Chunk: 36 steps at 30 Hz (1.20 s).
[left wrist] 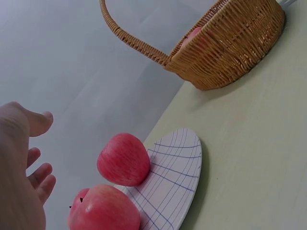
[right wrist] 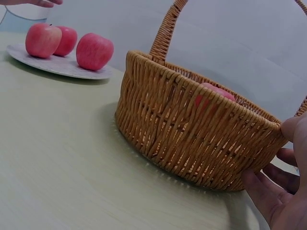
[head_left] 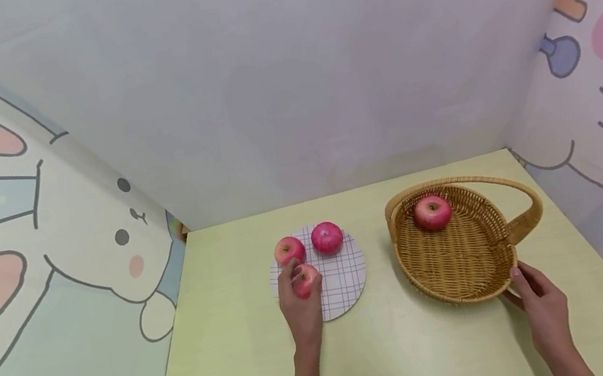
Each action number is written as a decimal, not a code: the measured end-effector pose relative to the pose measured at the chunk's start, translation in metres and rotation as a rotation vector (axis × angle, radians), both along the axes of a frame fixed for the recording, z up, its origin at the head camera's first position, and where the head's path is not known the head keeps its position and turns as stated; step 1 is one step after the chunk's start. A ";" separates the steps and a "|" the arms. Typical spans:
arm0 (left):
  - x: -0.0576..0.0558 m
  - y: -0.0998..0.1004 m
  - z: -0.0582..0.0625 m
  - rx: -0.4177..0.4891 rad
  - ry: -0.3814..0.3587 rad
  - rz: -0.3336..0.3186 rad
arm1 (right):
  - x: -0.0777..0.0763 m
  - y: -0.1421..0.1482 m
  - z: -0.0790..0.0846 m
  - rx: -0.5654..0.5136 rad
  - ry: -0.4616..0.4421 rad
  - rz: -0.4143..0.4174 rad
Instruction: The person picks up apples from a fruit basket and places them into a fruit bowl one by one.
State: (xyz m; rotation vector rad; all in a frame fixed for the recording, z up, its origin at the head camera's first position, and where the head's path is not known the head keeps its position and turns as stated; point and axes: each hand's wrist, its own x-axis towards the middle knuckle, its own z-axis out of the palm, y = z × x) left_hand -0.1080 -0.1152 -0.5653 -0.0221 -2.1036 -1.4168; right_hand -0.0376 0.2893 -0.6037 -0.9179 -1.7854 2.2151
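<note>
My left hand [head_left: 301, 314] hovers over the plate with its thumb and fingers spread, just above the nearest apple [head_left: 305, 281]. In the left wrist view a gap shows between these fingers and the apples. Two more apples, one at the back left [head_left: 289, 250] and one at the back right [head_left: 327, 238], lie on the round checked plate [head_left: 347, 282]. My right hand [head_left: 547, 310] holds the near right side of a wicker basket [head_left: 456, 265], thumb at the rim and fingers against the lower wall. Inside the basket, toward its back, sits one apple [head_left: 432, 212].
The pale yellow-green table [head_left: 233, 354] carries the plate left of the basket. The basket's arched handle [head_left: 470, 179] rises over its back and right side. A grey-white curtain [head_left: 286, 86] stands behind, with cartoon-printed cloth [head_left: 85, 266] at both sides.
</note>
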 end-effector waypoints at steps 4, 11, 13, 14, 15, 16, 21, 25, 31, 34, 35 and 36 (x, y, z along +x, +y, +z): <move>0.000 0.010 0.005 -0.004 -0.035 -0.034 | 0.000 -0.001 0.000 -0.010 -0.008 -0.004; 0.003 0.030 0.010 -0.046 -0.039 -0.159 | 0.001 0.000 -0.003 -0.028 0.053 0.010; 0.003 0.037 0.010 -0.054 -0.033 -0.195 | 0.002 0.000 -0.003 -0.024 0.054 0.008; 0.003 0.041 0.010 -0.057 -0.037 -0.210 | 0.002 0.000 -0.003 -0.022 0.053 0.010; 0.003 0.044 0.011 -0.062 -0.040 -0.225 | 0.001 0.000 -0.003 -0.024 0.052 0.012; 0.003 0.047 0.011 -0.068 -0.048 -0.237 | 0.002 0.000 -0.002 -0.022 0.049 0.013; 0.002 0.062 0.011 -0.100 -0.059 -0.305 | 0.002 0.000 -0.002 -0.012 0.031 0.024; -0.001 0.073 0.010 -0.116 -0.061 -0.371 | 0.002 0.000 -0.002 -0.014 0.035 0.025; -0.006 0.090 0.013 -0.104 -0.113 -0.467 | 0.000 0.001 -0.001 0.005 -0.017 0.014; -0.007 0.098 0.015 -0.106 -0.132 -0.503 | -0.001 0.001 0.000 0.008 -0.028 0.003; -0.007 0.101 0.015 -0.114 -0.127 -0.511 | -0.001 0.000 0.000 0.006 -0.026 0.000; -0.008 0.103 0.015 -0.116 -0.124 -0.523 | -0.001 0.000 0.000 0.002 -0.019 0.001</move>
